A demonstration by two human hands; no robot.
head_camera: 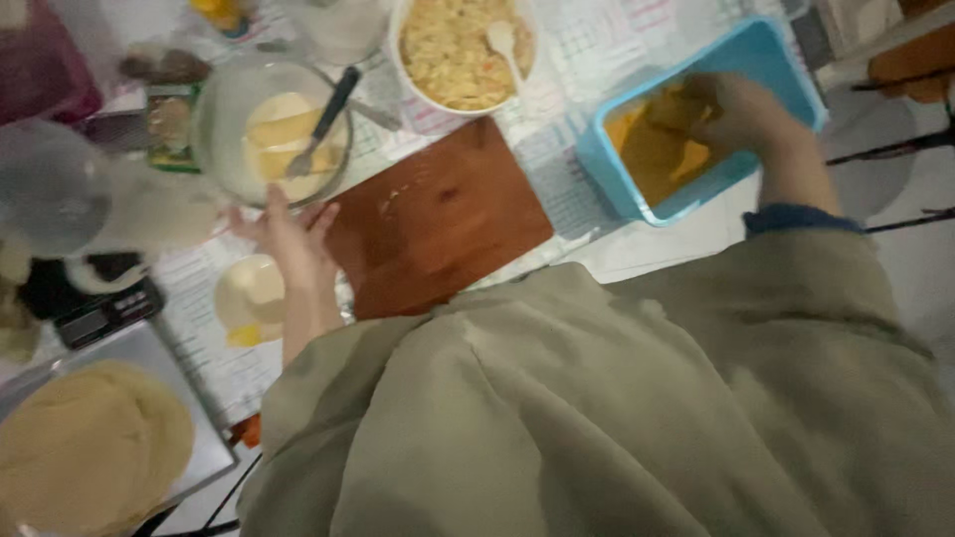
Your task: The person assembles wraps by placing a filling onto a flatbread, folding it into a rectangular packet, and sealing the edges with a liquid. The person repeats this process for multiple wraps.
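Green package (171, 127): I see it flat, left of the glass bowl (269, 129); rectangular, brownish picture panel
Scale screen (99, 316): small black device, table's left edge; display unreadable

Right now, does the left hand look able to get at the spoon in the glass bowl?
Probably yes. The left hand lies flat on the table just below the glass bowl, and the spoon handle leans over the near rim. Nothing shows between them.

Home kitchen table for food prep: wooden cutting board (438, 214), glass mixing bowl (271, 129) with batter and fork, white bowl (464, 55) of filling, kitchen scale (104, 310), metal tray (149, 368) of dough.
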